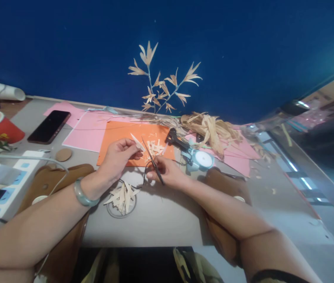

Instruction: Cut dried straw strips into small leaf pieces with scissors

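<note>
My left hand (122,153) pinches a pale, pointed strip of dried husk (137,141) between thumb and fingers above the orange sheet (110,137). In my right hand (167,171) is a pair of dark scissors (156,169), its blades pointing up and away from me, close to the strip. Whether the blades are spread is too small to tell. Cut husk pieces (155,147) lie on the orange sheet just beyond the scissors. Nearer to me, a small round dish (122,214) holds a heap of pointed husk strips (123,198).
Behind the hands stand branches with husk leaves (167,94). To the right are a black glue gun (177,139), a light blue ribbon roll (203,159) and dried husks (208,129). A phone (49,126), red paper cup (0,127) and power strip (16,184) lie left.
</note>
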Demonstrator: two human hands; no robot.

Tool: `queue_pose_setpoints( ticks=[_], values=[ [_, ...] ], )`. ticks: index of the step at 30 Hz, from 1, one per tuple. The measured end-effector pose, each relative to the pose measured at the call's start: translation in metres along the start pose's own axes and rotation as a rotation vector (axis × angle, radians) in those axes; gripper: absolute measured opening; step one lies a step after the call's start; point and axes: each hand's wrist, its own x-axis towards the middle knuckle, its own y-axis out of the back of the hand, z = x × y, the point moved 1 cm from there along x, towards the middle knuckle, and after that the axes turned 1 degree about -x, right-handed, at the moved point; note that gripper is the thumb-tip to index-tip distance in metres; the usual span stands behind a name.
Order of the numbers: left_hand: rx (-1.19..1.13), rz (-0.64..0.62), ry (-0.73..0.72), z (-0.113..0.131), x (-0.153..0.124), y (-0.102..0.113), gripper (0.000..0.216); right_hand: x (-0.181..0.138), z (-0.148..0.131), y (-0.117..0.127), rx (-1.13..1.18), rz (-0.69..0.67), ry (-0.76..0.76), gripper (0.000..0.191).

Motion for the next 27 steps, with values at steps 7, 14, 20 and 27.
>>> queue_pose_setpoints(
  ticks=[7, 14, 20, 27],
  values=[
    [0.021, 0.0, 0.006, 0.0023, -0.0016, -0.002, 0.02, -0.002, -0.0026, -0.0024, -0.005, 0.002, -0.033, 0.053],
    [0.006, -0.024, 0.009, 0.0018, -0.0024, -0.002, 0.022, -0.002, -0.0039, -0.0034, 0.053, 0.007, -0.058, 0.056],
    [-0.013, -0.01, -0.006, 0.0022, -0.0019, -0.0024, 0.025, -0.003, -0.0068, -0.0041, 0.093, -0.035, -0.091, 0.056],
    [0.0, -0.017, 0.007, 0.0029, -0.0032, -0.0033, 0.025, -0.0025, -0.0048, -0.005, 0.107, -0.034, -0.105, 0.054]
  ],
)
